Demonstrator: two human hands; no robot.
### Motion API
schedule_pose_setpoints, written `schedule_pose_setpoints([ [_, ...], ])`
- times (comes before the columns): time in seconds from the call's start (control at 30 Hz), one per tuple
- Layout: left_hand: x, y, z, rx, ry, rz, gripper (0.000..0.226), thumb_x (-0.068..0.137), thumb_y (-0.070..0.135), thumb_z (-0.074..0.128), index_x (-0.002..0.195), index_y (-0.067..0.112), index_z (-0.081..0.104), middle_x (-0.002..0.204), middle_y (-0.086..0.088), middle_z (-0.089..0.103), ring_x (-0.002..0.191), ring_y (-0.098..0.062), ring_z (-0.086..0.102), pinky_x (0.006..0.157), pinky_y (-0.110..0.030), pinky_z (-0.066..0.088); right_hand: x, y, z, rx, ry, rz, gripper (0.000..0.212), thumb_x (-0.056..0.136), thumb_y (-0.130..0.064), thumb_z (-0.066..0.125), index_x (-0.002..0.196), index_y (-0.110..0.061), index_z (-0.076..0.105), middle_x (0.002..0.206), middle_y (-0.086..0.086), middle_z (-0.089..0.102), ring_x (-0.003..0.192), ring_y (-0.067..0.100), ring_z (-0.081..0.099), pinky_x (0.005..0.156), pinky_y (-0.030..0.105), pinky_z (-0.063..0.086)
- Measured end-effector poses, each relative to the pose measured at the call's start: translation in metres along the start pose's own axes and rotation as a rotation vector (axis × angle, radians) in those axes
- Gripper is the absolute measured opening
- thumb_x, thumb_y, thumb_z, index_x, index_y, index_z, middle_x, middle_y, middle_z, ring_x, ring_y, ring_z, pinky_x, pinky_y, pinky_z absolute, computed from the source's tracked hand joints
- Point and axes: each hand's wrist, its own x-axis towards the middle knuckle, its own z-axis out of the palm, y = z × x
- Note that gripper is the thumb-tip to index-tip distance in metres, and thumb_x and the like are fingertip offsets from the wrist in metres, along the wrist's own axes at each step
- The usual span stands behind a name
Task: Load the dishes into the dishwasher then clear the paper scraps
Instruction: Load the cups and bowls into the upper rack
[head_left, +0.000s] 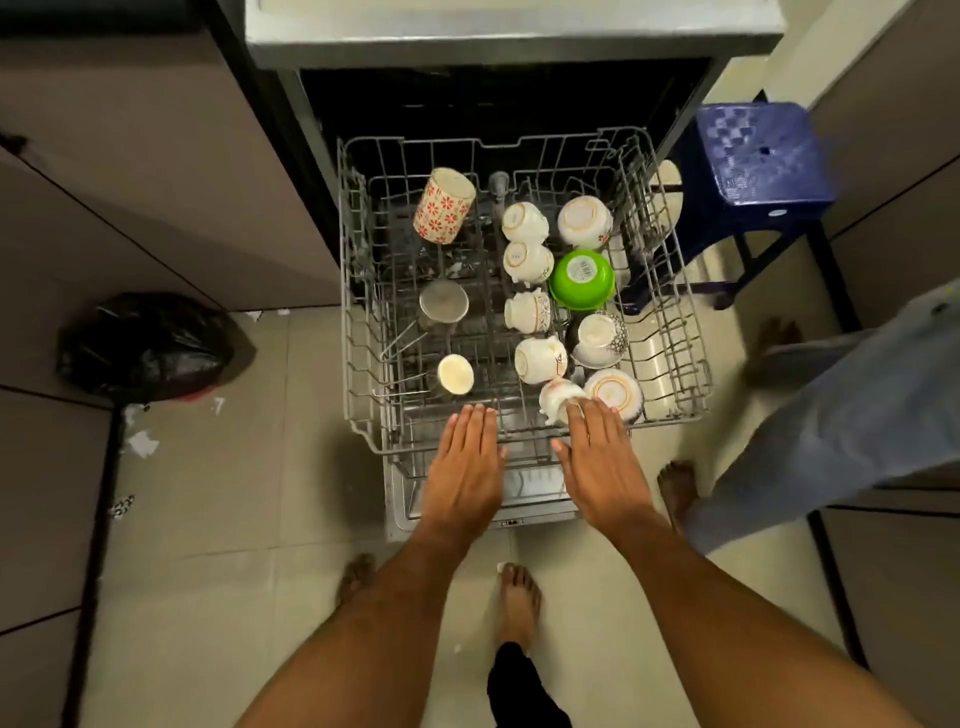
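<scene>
The dishwasher's upper wire rack (358, 322) is pulled out over the open door. It holds several upturned white cups (524, 221), a green bowl (582, 279), a flower-patterned mug (444, 205), a steel cup (444, 302) and small bowls (613, 392). My left hand (465, 467) lies flat, fingers together, on the rack's front edge. My right hand (597, 457) is flat too, its fingertips touching a white cup (556, 400) at the front right. Neither hand grips anything. White paper scraps (141, 444) lie on the tiled floor at left.
A black rubbish bag (150, 345) sits on the floor at left, against grey cabinets. A blue plastic stool (758, 156) stands right of the rack. Another person's jeans leg (831, 426) and bare feet are at right. My own feet are below the door.
</scene>
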Motion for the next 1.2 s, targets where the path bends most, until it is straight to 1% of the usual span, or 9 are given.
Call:
schedule_pose_setpoints([
  [0.07, 0.005, 0.001, 0.018, 0.021, 0.004, -0.038, 0.058, 0.108, 0.035, 0.005, 0.158, 0.006, 0.005, 0.167, -0.015, 0.004, 0.155, -0.027, -0.001, 0.123, -0.038, -0.008, 0.000, 0.010, 0.021, 0.003, -0.009, -0.014, 0.070, 0.106, -0.046, 0.004, 0.156, -0.005, 0.030, 0.159, 0.020, 0.036, 0.150, 0.035, 0.028, 0.124, 0.051, 0.022],
  [0.13, 0.010, -0.002, 0.035, 0.077, 0.061, -0.056, 0.058, 0.108, 0.035, 0.007, 0.157, 0.005, 0.014, 0.165, -0.016, 0.015, 0.154, -0.028, 0.009, 0.124, -0.040, -0.002, 0.001, 0.016, 0.037, -0.013, 0.018, -0.028, 0.069, 0.106, -0.047, 0.009, 0.156, -0.004, 0.031, 0.159, 0.020, 0.036, 0.151, 0.035, 0.027, 0.124, 0.052, 0.021],
  [0.27, 0.019, -0.004, 0.066, 0.195, 0.256, -0.051, 0.054, 0.109, 0.037, 0.034, 0.150, 0.001, 0.037, 0.155, -0.020, 0.040, 0.149, -0.034, 0.029, 0.124, -0.047, 0.018, 0.005, 0.021, 0.063, 0.000, 0.155, -0.048, 0.064, 0.106, -0.042, 0.032, 0.156, -0.003, 0.029, 0.160, 0.021, 0.033, 0.152, 0.037, 0.023, 0.125, 0.053, 0.016],
  [0.33, 0.023, -0.004, 0.076, 0.242, 0.351, -0.058, 0.058, 0.105, 0.037, 0.049, 0.148, -0.001, 0.039, 0.153, -0.023, 0.041, 0.148, -0.036, 0.029, 0.124, -0.048, 0.017, 0.008, 0.021, 0.072, -0.013, 0.235, -0.052, 0.063, 0.106, -0.040, 0.037, 0.154, 0.000, 0.029, 0.159, 0.025, 0.032, 0.151, 0.040, 0.022, 0.125, 0.054, 0.016],
  [0.5, 0.035, -0.012, 0.103, 0.343, 0.611, -0.047, 0.063, 0.099, 0.033, 0.061, 0.145, -0.005, 0.040, 0.151, -0.029, 0.040, 0.147, -0.040, 0.030, 0.120, -0.055, 0.026, 0.017, 0.019, 0.099, 0.012, 0.448, -0.054, 0.060, 0.108, -0.037, 0.038, 0.153, 0.001, 0.028, 0.158, 0.029, 0.031, 0.151, 0.044, 0.021, 0.124, 0.056, 0.017],
  [0.67, 0.044, -0.019, 0.118, 0.382, 0.743, -0.028, 0.073, 0.085, 0.024, 0.076, 0.142, -0.004, 0.041, 0.148, -0.028, 0.042, 0.145, -0.041, 0.035, 0.121, -0.054, 0.024, 0.028, 0.016, 0.118, 0.045, 0.628, -0.042, 0.063, 0.101, -0.037, 0.052, 0.148, 0.001, 0.035, 0.154, 0.028, 0.040, 0.151, 0.042, 0.025, 0.123, 0.056, 0.020],
  [0.83, 0.048, -0.024, 0.125, 0.416, 0.820, 0.010, 0.068, 0.088, 0.028, 0.069, 0.141, -0.002, 0.041, 0.145, -0.022, 0.039, 0.144, -0.038, 0.033, 0.123, -0.051, 0.021, 0.038, 0.014, 0.132, 0.045, 0.746, -0.048, 0.062, 0.095, -0.033, 0.059, 0.142, 0.002, 0.039, 0.149, 0.026, 0.040, 0.152, 0.041, 0.022, 0.123, 0.057, 0.019],
  [1.0, 0.054, -0.027, 0.129, 0.459, 0.872, 0.050, 0.084, 0.070, 0.026, 0.083, 0.139, 0.000, 0.043, 0.141, -0.019, 0.041, 0.142, -0.036, 0.033, 0.123, -0.049, 0.022, 0.044, 0.015, 0.141, 0.021, 0.803, -0.041, 0.061, 0.091, -0.030, 0.061, 0.139, 0.001, 0.040, 0.146, 0.025, 0.040, 0.152, 0.041, 0.020, 0.123, 0.057, 0.018],
  [1.2, 0.057, -0.029, 0.132, 0.481, 0.906, 0.075, 0.091, 0.059, 0.026, 0.087, 0.137, 0.001, 0.046, 0.137, -0.017, 0.043, 0.140, -0.036, 0.037, 0.121, -0.049, 0.026, 0.049, 0.018, 0.145, -0.011, 0.859, -0.060, 0.064, 0.088, -0.033, 0.068, 0.137, -0.002, 0.042, 0.145, 0.022, 0.042, 0.152, 0.039, 0.023, 0.122, 0.056, 0.019],
])
